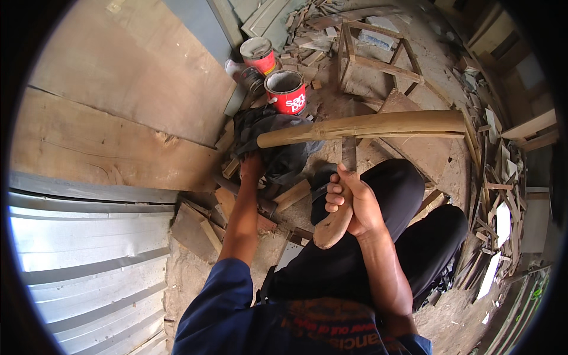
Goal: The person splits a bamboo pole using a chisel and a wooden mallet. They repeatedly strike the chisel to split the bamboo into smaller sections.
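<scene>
While right fingers (335, 199) grip a handle (332, 229), bamboo (367, 125) lies beyond them; left hand's (252, 165) grip is unclear.

I see a dusty brown floor (452, 319) carrying plenty. Beyond the right hand (358, 204) and its grip, to the left, stand two cans, an open red one (293, 103) and another behind it (265, 64); ahead and rightward, a wooden frame (387, 70). Scrap wood (473, 269) litters the far right; broken boards (195, 228) lie well left.
</scene>
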